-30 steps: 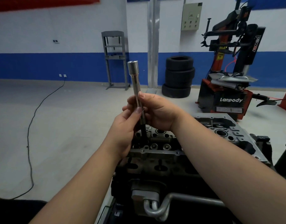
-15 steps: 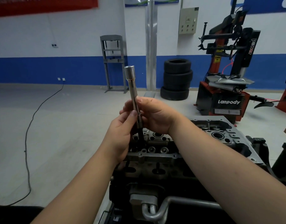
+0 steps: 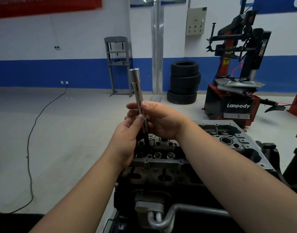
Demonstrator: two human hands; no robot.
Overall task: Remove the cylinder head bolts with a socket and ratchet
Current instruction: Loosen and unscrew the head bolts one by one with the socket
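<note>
A long silver socket extension stands nearly upright above the cylinder head, its wider end on top. Below the silver shaft a dark section runs down toward the head; where its lower tip ends is hidden. My left hand pinches the shaft from the left with thumb and fingers. My right hand curls its fingers around the same shaft from the right. The grey aluminium cylinder head sits on a dark engine block in front of me, with valve springs and bolt holes showing. No ratchet is visible.
A metal coolant pipe and a grey housing sit at the engine's near end. A stack of tyres, a red tyre changer and a grey press frame stand by the far wall. A black cable trails over the floor at left.
The tool and both hands have sunk slightly in view and drifted left as my head tilted. Both hands keep the same hold on the shaft.
</note>
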